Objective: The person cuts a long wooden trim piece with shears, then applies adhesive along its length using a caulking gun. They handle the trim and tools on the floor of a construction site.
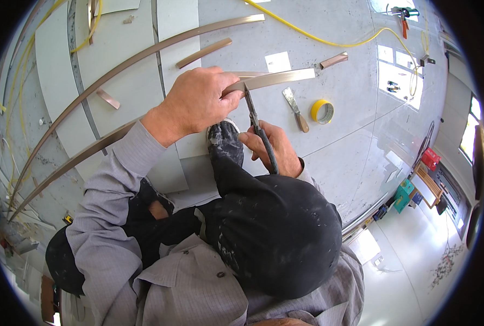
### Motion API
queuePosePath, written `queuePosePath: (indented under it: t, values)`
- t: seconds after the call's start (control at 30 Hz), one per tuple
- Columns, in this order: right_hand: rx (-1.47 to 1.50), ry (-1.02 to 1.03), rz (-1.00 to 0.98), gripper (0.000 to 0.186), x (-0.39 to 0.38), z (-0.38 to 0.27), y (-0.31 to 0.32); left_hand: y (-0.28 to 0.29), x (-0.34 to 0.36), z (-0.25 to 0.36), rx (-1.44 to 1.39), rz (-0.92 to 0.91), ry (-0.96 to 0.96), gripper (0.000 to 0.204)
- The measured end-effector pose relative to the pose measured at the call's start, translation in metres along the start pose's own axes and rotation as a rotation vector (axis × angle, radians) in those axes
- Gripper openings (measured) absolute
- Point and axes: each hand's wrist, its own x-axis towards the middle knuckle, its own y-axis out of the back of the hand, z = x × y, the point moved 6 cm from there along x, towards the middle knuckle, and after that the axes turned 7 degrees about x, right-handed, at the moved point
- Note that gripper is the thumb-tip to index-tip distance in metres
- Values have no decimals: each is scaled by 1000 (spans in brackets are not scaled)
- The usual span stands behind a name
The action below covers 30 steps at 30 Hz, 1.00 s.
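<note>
The fingers (231,101) of the left hand (190,100) pinch a long, slim bronze-coloured strip (285,77), its free end gleaming pale, above the floor (339,157); those of the right hand (280,148) grip dark snips (254,116) whose tips meet it. The left hand arches, back upward; the right sits closer to the bent knee (288,228).

Grey pinstriped shirt (193,288), white-smudged black trousers (277,233).
</note>
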Motion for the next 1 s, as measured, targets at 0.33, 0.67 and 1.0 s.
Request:
queuePosePath:
  t: [0.33,0.67,1.0]
  values:
    - [-72,103,64,35,3,5,5,1,-4,3,13,7,-20,23]
    - [-129,260,143,23,1,-3,7,14,1,16,-6,41,-47,25]
    - [-98,334,142,25,1,-8,5,13,2,18,110,104,-104,31]
